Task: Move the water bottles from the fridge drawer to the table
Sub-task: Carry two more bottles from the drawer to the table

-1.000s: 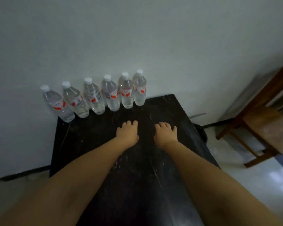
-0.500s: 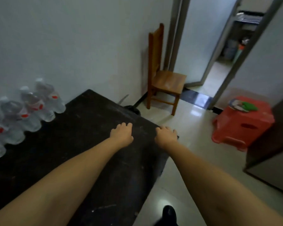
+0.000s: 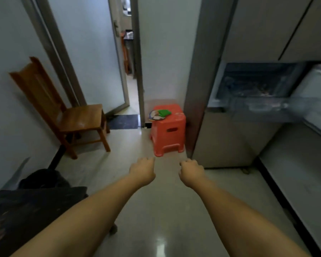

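Our view has swung right since the earlier frames: the bottles have slid out of sight, and only a corner of the dark table (image 3: 22, 210) remains at lower left. Our left hand (image 3: 142, 171) and right hand (image 3: 192, 173) reach forward over the floor, fingers loosely curled and holding nothing. The open fridge drawer (image 3: 256, 106) sits ahead on the right, its contents too blurred to tell. A red stool (image 3: 168, 130) stands beside the fridge (image 3: 230, 141), with a wooden chair (image 3: 76, 119) at left.

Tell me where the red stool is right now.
In the head view, the red stool stands on the floor just right of centre, against the wall beside the doorway, between the wooden chair on its left and the fridge on its right.
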`<state>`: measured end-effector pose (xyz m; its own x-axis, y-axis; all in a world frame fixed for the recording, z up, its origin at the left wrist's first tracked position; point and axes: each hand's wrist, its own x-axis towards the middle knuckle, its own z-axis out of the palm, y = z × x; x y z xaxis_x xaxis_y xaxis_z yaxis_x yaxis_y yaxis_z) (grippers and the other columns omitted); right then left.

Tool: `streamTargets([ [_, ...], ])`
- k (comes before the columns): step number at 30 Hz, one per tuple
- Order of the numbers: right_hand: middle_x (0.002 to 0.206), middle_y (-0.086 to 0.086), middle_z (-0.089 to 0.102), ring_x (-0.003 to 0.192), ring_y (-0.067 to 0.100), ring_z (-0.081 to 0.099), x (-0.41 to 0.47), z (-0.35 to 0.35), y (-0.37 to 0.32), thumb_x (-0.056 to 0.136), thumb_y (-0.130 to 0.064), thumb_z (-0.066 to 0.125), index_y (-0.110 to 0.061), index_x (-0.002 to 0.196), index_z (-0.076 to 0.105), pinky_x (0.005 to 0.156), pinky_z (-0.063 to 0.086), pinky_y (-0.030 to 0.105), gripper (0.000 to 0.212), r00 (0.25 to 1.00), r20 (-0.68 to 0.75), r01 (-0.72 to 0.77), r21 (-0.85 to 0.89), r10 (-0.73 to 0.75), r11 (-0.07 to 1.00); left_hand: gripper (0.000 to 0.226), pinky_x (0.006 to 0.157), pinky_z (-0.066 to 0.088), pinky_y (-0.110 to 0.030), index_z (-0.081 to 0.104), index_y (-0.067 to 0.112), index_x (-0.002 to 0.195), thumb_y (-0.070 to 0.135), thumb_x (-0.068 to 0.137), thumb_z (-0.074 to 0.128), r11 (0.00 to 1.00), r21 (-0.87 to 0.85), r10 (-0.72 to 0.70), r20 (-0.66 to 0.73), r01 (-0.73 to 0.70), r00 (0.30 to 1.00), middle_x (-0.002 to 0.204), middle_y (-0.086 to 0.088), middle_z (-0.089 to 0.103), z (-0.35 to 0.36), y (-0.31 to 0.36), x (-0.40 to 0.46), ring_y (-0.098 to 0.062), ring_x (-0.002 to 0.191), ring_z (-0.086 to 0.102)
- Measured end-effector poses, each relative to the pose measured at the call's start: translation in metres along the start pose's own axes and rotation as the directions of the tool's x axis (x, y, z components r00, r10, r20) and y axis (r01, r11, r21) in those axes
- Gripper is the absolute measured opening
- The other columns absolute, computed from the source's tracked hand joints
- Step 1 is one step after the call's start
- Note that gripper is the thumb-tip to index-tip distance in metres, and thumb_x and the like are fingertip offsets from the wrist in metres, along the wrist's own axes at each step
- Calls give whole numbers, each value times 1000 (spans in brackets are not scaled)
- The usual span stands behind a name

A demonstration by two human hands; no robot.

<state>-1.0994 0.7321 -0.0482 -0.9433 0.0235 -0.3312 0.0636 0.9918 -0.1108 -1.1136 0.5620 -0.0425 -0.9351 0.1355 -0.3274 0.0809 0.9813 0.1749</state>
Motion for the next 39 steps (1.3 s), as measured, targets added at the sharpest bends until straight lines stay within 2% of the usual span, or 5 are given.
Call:
streamTargets([
  [5,134,11,46,125,30,42,20,-30,116,97,-20,42,-11,131,46,97,41,42,35,990,-59,-129,49,132,990,49,99,44,-39,41,12,137,21,91,54,984,6,176,44,-177,983,139,-14,44,4,119,52,-31,125,47],
  [9,134,13,45,125,31,42,32,-49,171,99,-23,39,-10,132,44,96,41,43,35,981,-66,-177,83,182,981,49,102,44,-43,42,14,137,25,91,55,964,48,258,36,-260,965,137,-13,46,-6,180,86,-32,125,47],
  [26,135,13,46,125,32,43,186,-133,303,98,-20,39,-10,134,45,96,42,41,38,887,-160,-390,240,433,889,48,99,44,-43,41,12,138,27,93,52,832,89,545,55,-547,837,136,-15,46,-76,340,296,-32,125,47],
  [33,137,17,45,126,35,46,248,-184,350,95,-16,45,-6,134,47,100,41,40,40,775,-308,-348,522,552,779,39,94,48,-43,50,9,130,21,92,48,777,-21,626,-86,-630,775,131,-16,53,-113,410,376,-32,118,51],
  [39,135,22,46,123,36,48,299,-228,423,95,-10,46,2,135,46,98,40,35,42,555,-358,-196,821,751,536,39,94,47,-38,54,13,128,22,91,49,765,-74,638,-45,-639,769,133,-14,54,-117,485,421,-31,120,53],
])
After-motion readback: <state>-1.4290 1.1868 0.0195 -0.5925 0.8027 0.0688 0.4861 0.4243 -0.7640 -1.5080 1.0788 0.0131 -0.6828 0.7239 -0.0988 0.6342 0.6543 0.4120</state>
